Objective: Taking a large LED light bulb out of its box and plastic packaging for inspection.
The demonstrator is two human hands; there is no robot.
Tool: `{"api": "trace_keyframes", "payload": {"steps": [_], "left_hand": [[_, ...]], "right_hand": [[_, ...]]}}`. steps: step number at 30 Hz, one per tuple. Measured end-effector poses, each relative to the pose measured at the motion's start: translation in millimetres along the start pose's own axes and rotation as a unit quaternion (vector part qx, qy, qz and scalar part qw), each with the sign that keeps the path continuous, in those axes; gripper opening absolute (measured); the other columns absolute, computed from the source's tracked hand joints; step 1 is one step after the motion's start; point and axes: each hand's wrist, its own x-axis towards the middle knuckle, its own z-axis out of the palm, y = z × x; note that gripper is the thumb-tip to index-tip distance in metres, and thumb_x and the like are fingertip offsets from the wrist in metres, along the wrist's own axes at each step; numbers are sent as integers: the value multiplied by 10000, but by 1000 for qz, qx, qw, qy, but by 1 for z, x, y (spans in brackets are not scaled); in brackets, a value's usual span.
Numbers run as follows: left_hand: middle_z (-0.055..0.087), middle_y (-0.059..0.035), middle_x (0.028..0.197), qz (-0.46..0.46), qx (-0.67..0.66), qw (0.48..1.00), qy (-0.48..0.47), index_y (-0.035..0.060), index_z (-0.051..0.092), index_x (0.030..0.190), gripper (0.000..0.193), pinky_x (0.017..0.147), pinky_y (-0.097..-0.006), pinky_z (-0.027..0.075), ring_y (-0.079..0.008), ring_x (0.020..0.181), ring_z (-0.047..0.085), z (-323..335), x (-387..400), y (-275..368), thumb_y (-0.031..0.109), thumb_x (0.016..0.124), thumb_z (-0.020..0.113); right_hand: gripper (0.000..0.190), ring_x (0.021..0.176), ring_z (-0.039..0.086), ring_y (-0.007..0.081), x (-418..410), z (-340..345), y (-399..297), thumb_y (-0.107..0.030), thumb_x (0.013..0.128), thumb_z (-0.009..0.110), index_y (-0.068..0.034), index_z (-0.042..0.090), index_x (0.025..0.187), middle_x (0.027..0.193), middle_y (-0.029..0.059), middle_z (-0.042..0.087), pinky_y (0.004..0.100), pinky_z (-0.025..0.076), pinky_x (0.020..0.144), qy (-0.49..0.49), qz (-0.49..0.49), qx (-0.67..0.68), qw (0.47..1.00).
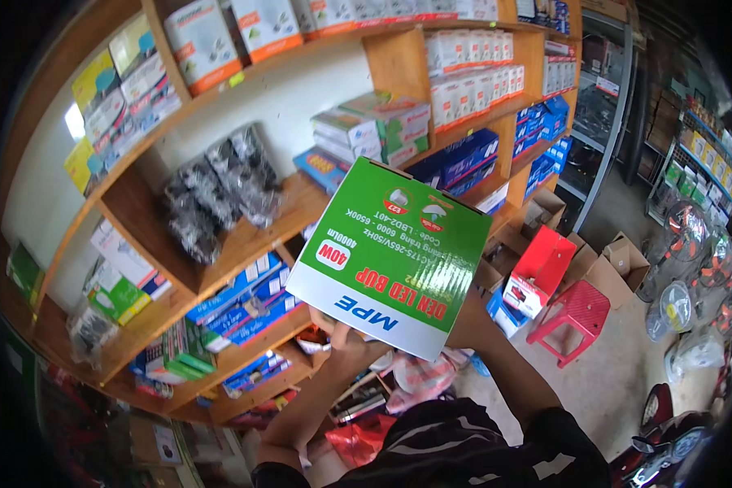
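Both my hands hold up a green and white cardboard LED bulb box [396, 250] marked MPE, its printing upside down to my view. My left hand [346, 337] supports the lower left edge, with some fingers hidden under the box. My right hand [468, 326] is at the lower right side, its fingers mostly hidden behind the box. Just beyond the box, green and white boxes [396, 125] are stacked on a wooden shelf [299, 213], with a blue box [322, 169] beside them. To their left stand black items wrapped in clear plastic [226, 183].
Wooden shelving with white and orange boxes [476, 91] and blue boxes [463, 158] curves around the front and left. On the floor at the right are a red plastic stool [576, 317], an open red box [540, 262], cardboard cartons [625, 259] and several fans [677, 311]. A motorcycle [671, 451] stands at lower right.
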Motion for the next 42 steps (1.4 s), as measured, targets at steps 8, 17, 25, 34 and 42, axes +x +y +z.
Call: {"api": "trace_keyframes", "payload": {"steps": [8, 17, 25, 34, 42], "left_hand": [[475, -224, 1223, -16, -77, 989, 124, 17, 571, 1065, 562, 957, -479, 369, -318, 1096, 512, -142, 35, 39, 445, 735, 725], [480, -150, 1203, -10, 34, 990, -134, 43, 577, 1182, 687, 966, -475, 334, -351, 1108, 431, -199, 60, 85, 415, 637, 768], [467, -126, 1192, -71, 53, 984, -157, 52, 565, 1229, 793, 924, -424, 353, -316, 1060, 434, -208, 37, 92, 452, 586, 799], [523, -116, 1184, -116, -66, 988, -73, 92, 650, 1107, 668, 903, -421, 361, -290, 1088, 471, -176, -6, 77, 317, 516, 866], [557, -105, 1169, -117, -81, 988, -56, 98, 655, 1051, 628, 912, -427, 359, -291, 1076, 491, -138, -11, 91, 306, 501, 874]], "right_hand": [[1290, 1229, 443, 344, -23, 26, -11, -325, 397, 910, -10, 169, 1404, 1335, 225, 385, 409, 412, 981, 60, -36, 71, 995], [1313, 1271, 384, 379, -46, 58, -31, -363, 358, 917, -42, 192, 1404, 1401, 214, 289, 421, 465, 920, -51, -24, 19, 998], [1222, 1190, 464, 418, -59, 60, -35, -385, 382, 900, -35, 260, 1363, 1381, 235, 310, 444, 516, 856, -40, -102, -49, 993], [1180, 1188, 464, 423, -86, 56, -15, -325, 388, 907, -106, 279, 1364, 1381, 231, 333, 434, 531, 794, -64, -103, -111, 986], [1187, 1187, 457, 447, -110, 33, 13, -305, 388, 912, -136, 271, 1373, 1379, 263, 323, 481, 499, 859, -69, -105, -102, 987]]}}
